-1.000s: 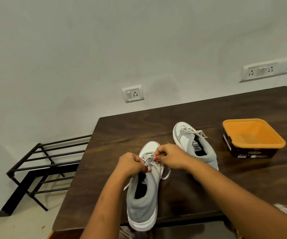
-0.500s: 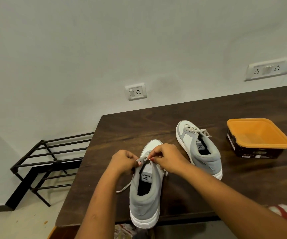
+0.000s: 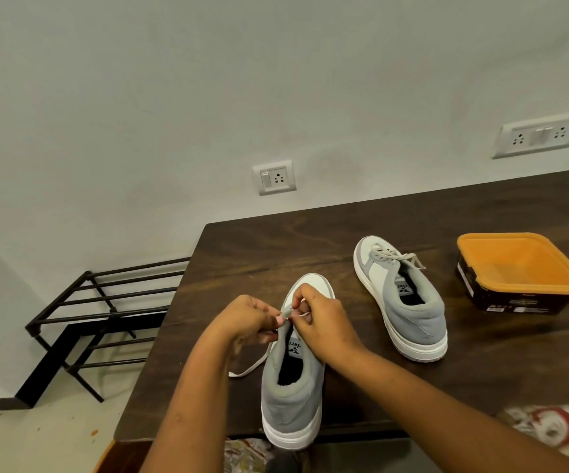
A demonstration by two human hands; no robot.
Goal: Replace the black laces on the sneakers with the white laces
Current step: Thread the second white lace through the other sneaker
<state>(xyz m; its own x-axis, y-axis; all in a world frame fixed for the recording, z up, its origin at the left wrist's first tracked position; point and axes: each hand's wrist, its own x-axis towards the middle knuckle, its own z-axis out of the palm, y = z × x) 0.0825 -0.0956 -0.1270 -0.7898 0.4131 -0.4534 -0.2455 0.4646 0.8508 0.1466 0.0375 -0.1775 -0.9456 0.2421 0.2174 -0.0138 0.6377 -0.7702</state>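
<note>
Bare hands and forearms; red-and-white patterned clothing.

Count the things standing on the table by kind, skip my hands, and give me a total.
Sneakers: 2
Orange tub: 1
Total: 3

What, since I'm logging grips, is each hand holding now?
Left hand: pinches the near sneaker's grey eyelet edge.
Right hand: pinches the white lace.
</note>
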